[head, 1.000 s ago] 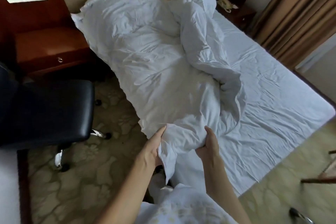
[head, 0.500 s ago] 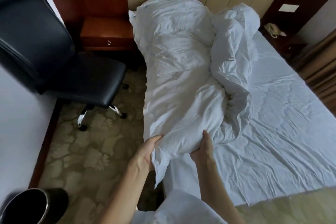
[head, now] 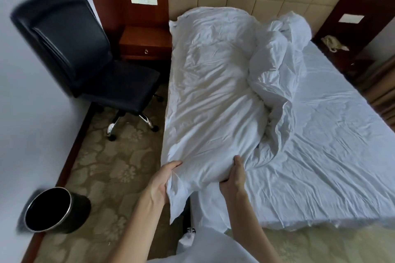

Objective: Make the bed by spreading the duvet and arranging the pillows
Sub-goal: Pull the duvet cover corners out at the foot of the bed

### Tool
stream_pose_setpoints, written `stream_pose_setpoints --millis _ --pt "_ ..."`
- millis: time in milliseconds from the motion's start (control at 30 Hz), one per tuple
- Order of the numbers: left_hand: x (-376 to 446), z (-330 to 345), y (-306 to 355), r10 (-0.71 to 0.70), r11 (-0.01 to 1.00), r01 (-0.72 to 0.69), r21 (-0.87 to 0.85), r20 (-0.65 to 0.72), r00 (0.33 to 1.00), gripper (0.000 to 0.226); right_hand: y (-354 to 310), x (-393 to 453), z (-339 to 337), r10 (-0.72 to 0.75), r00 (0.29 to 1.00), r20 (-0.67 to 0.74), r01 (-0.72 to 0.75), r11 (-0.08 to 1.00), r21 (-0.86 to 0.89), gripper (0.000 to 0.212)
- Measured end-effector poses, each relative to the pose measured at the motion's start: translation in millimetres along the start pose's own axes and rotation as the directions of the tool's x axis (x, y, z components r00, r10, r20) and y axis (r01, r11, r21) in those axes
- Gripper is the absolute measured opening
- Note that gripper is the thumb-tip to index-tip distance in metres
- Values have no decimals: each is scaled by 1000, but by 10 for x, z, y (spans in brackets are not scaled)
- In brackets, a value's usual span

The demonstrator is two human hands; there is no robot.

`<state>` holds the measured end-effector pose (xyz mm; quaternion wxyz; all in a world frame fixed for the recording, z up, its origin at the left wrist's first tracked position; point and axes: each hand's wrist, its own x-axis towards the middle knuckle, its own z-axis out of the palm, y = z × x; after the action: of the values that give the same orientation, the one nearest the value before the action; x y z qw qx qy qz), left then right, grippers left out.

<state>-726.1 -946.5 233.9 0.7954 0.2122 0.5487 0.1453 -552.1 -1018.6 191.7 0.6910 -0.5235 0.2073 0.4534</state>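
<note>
We note our left hand (head: 162,179) and right hand (head: 234,175) each gripping the crumpled white cotton duvet (head: 213,92) at the white-sheeted bed's (head: 331,145) foot corner.

Your open passage is the bare white fitted sheet (head: 333,145) covering the right half of the bed. The bunched ridge of white duvet (head: 275,70) divides that ground from the left strip. On your left, the patterned beige carpet aisle (head: 111,162) is narrow: a black leather swivel chair (head: 102,64) stands near the bed edge, and a black round waste bin (head: 53,209) sits by the wall. A red-brown wooden nightstand (head: 145,42) closes the aisle's far end.
</note>
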Motion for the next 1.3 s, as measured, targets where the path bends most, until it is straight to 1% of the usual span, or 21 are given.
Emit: stream_pose_setpoints --millis 133,233,267,333,400,433,500,633,700,767,800,867,933,967,1000,1067,1133,1233,1300 --pt "-179 -307 -321 32 999 -33 -16 -42 999 24 209 -384 -154 -44 998 -52 40 996 -74 21" --pt "-300 -461 -652 12 992 -16 -126 -32 999 21 349 -577 -384 -87 991 -104 61 971 -230 13" --pt "-319 -504 -770 -9 988 -2 -152 -75 997 20 392 -616 -490 -99 989 -110 63 955 -291 11" --pt "-352 -614 -1001 -64 977 26 -213 -177 982 17 438 -676 -726 -101 990 -93 52 902 -428 12" --pt "-348 -765 -1212 -129 932 55 -358 -185 974 12 471 -716 -1009 -53 998 -45 21 848 -529 18" --pt "-326 -837 -1305 -145 915 52 -400 -206 968 18 484 -733 -1145 -23 999 -22 7 827 -562 18" --pt "-300 -932 -1453 -141 906 25 -423 -245 959 26 498 -725 -1402 0 1000 -17 -10 787 -617 19" --pt "-359 -776 -1640 -60 919 -32 -392 -218 974 28 381 -658 -1749 -33 999 -15 13 713 -701 24" --pt "-359 -694 -1717 -4 937 -85 -338 -255 967 27 294 -638 -1833 -43 999 8 34 648 -761 19" --pt "-322 -562 -1789 74 967 -148 -208 -326 942 28 186 -626 -1905 -61 997 41 69 567 -821 16" --pt "-300 -464 -1828 121 977 -174 -120 -361 925 28 105 -623 -1953 -70 995 66 92 508 -856 16" --pt "-279 -200 -1920 204 979 -196 60 -383 901 26 -130 -627 -2093 -93 987 130 154 343 -927 22" --pt "-267 136 -2024 277 953 -213 214 -337 900 22 -420 -620 -2264 -128 970 205 223 147 -964 27" --pt "-256 320 -2076 311 932 -226 282 -307 900 19 -573 -613 -2357 -142 963 231 242 63 -968 26" --pt "-251 497 -2124 345 907 -241 345 -281 896 18 -717 -590 -2455 -162 956 246 250 6 -968 23" --pt "-244 832 -2237 405 847 -267 459 -232 884 15 -993 -536 -2659 -218 940 262 256 -53 -965 24" --pt "-248 1115 -2363 429 799 -274 535 -188 884 12 -1262 -475 -2870 -245 931 272 255 -97 -962 25" --pt "-230 1377 -2491 446 755 -278 594 -154 882 7 -1582 -431 -3060 -253 934 252 222 -143 -965 20" --pt "-206 1525 -2510 456 737 -283 614 -143 878 5 -1752 -397 -3105 -262 932 250 215 -153 -964 17"
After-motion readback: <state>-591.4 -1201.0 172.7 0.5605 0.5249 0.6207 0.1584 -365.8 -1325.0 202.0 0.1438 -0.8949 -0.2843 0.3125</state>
